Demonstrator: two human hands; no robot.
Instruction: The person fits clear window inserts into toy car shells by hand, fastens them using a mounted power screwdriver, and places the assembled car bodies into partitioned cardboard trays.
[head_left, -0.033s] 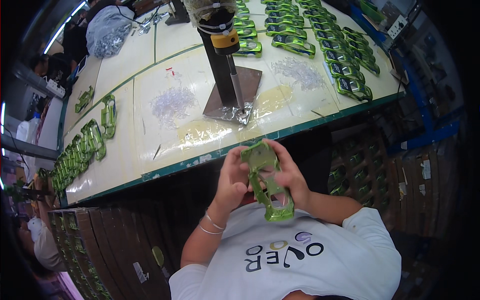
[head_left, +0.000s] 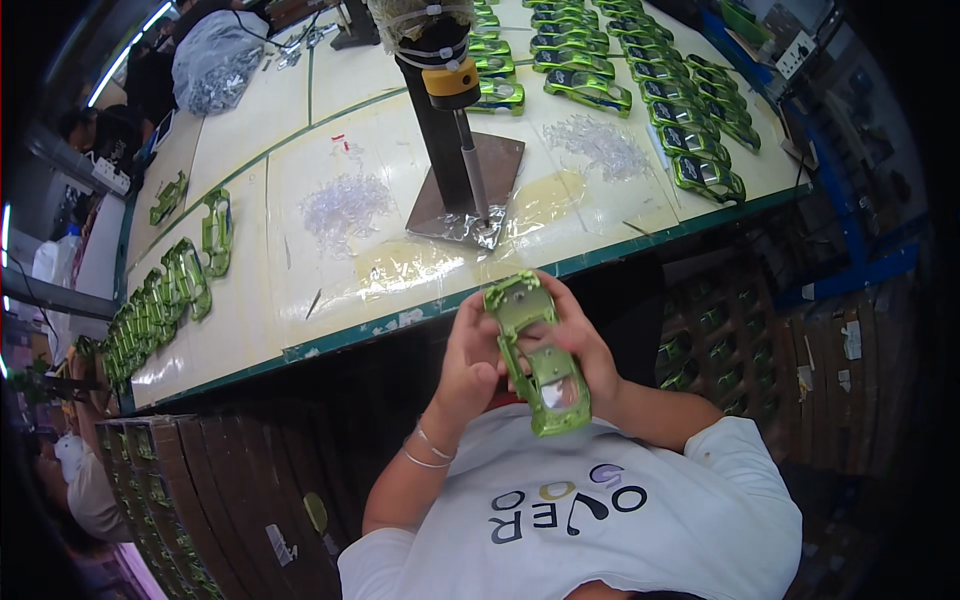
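A green toy car body shell (head_left: 549, 366) is held over my lap, just off the table's front edge, its hollow underside toward me. My left hand (head_left: 466, 358) grips its left side, with the thumb along the edge. My right hand (head_left: 588, 352) closes round the right side, some fingers blurred or hidden behind the shell. Beyond my hands stands a bench machine with a black post, a yellow collar (head_left: 452, 84) and a thin metal rod (head_left: 470, 165) pointing down at its brown base plate (head_left: 425, 212).
Small clear plastic pieces lie in a left pile (head_left: 347, 208) and a right pile (head_left: 598, 147). Green car shells stand in rows at left (head_left: 160, 298) and far right (head_left: 690, 140). Stacked brown trays (head_left: 235, 480) are below. People sit at far left.
The car shell has tilted slightly in my hands, and more of its inside shows. My right fingers have shifted a little on it. The bench looks the same.
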